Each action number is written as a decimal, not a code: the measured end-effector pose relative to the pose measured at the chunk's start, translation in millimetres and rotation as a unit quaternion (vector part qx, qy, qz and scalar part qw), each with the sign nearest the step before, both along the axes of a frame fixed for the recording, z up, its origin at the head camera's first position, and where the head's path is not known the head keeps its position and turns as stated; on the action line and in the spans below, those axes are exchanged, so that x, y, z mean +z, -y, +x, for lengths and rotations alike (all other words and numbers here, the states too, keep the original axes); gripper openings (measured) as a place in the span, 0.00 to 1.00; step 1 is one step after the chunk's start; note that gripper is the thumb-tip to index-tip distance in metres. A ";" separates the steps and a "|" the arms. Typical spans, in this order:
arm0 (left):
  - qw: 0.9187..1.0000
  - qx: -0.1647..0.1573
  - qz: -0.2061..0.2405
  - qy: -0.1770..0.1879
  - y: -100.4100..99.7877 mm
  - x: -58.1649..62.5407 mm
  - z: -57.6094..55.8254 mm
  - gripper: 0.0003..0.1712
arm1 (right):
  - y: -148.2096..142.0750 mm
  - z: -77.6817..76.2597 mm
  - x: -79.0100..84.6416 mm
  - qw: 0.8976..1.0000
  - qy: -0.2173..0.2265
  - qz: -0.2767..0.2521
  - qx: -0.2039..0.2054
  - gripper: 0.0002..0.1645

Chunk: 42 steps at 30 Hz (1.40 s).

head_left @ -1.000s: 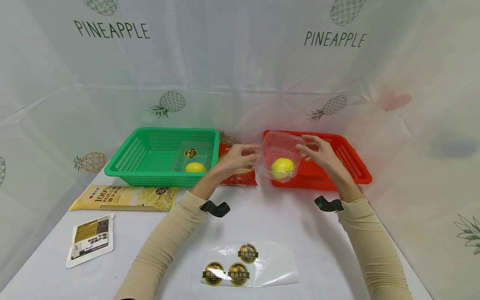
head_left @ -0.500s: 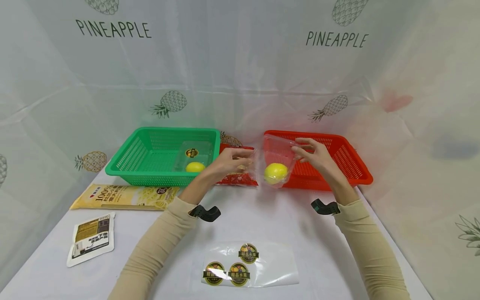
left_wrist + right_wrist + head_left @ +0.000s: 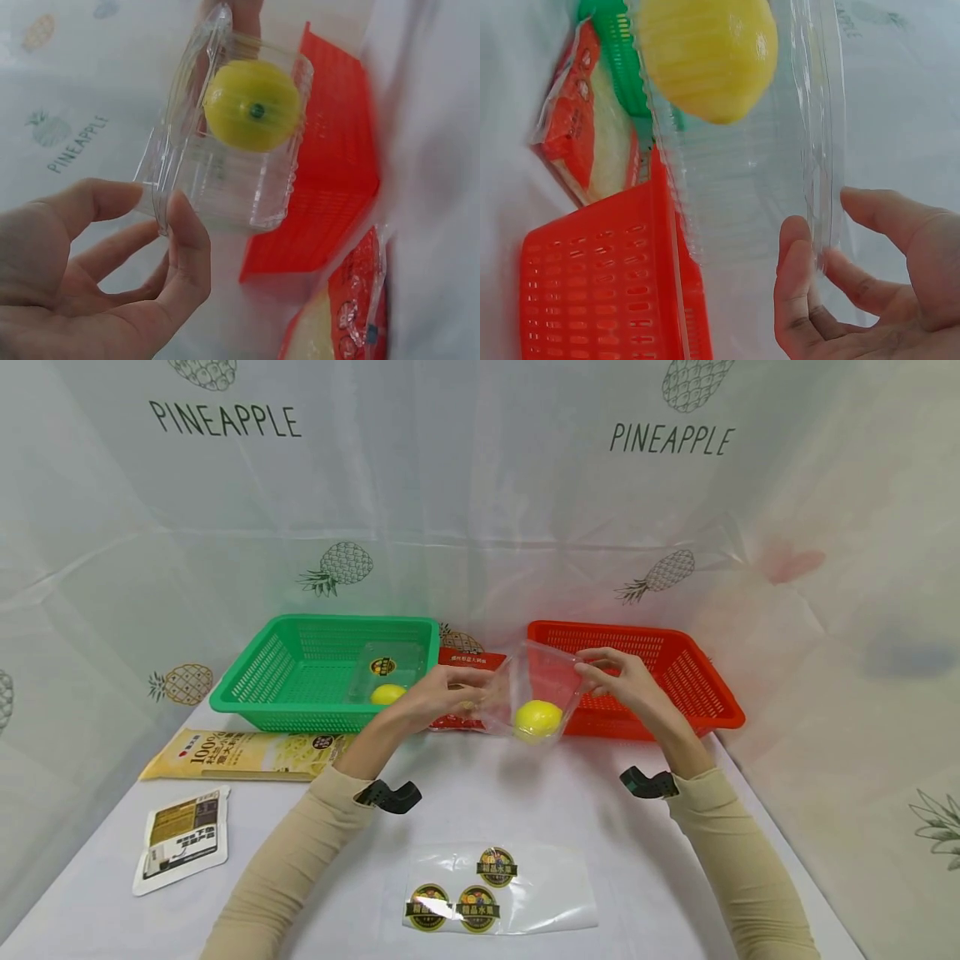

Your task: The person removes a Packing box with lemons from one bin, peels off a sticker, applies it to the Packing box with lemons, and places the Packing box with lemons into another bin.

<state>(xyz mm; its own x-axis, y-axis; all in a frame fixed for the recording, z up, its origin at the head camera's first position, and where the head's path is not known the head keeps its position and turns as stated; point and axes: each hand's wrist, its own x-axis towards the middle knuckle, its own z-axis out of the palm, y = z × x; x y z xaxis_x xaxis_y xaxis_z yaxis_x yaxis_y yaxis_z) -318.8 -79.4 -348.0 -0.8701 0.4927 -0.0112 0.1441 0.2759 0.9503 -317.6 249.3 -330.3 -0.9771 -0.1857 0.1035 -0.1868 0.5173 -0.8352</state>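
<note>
A clear plastic box (image 3: pixel 551 672) with a yellow lemon (image 3: pixel 537 720) inside is held up in front of the red basket (image 3: pixel 637 727). My left hand (image 3: pixel 442 692) pinches the rim at one side; in the left wrist view, thumb and fingers sit on either side of the thin edge. At the opposite side, my right hand (image 3: pixel 628 681) pinches the rim between thumb and fingers, as the right wrist view shows. The box is tilted, and the lemon (image 3: pixel 253 106) lies against its wall. Whether a lid is fully closed I cannot tell.
A green basket (image 3: pixel 300 718) at the left holds another clear box (image 3: pixel 405 660) with a sticker and a lemon (image 3: pixel 388 694). A red packet (image 3: pixel 472 658) lies between the baskets. Nearer are a yellow pasta packet (image 3: pixel 247 755), a white pouch (image 3: pixel 183 839) and a sticker sheet (image 3: pixel 547 889).
Both hands have carried the box with the lemon leftward and slightly down, away from above the red basket. The left hand has travelled farther left than the right.
</note>
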 end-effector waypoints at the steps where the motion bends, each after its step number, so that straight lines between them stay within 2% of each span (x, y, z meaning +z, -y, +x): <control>1: 1.000 0.001 -0.006 -0.002 1.8 -0.5 0.9 0.25 | 0.4 0.5 -0.3 1.000 0.000 0.002 0.003 0.34; 7: 1.000 -0.003 0.001 0.006 11.0 -4.1 5.9 0.24 | 2.5 3.7 -1.2 1.000 0.002 0.009 0.017 0.32; 12: 1.000 0.009 0.006 0.013 16.6 -5.8 11.3 0.24 | 4.1 8.6 -1.9 1.000 -0.001 0.019 0.025 0.31; 19: 0.999 0.020 0.018 0.024 27.6 -7.3 17.9 0.24 | 8.6 14.5 -0.6 0.999 0.011 0.007 0.042 0.29; 24: 0.998 0.013 0.033 0.042 35.5 -10.6 20.4 0.25 | 13.3 16.9 -1.8 0.999 0.009 0.003 0.052 0.29; 31: 0.998 0.016 0.034 0.040 45.6 -13.8 23.2 0.25 | 20.6 22.2 0.1 0.998 0.011 -0.003 0.066 0.26; 42: 0.996 0.020 0.064 0.064 57.5 -23.5 31.0 0.25 | 28.1 29.1 -13.0 0.996 0.019 0.009 0.087 0.24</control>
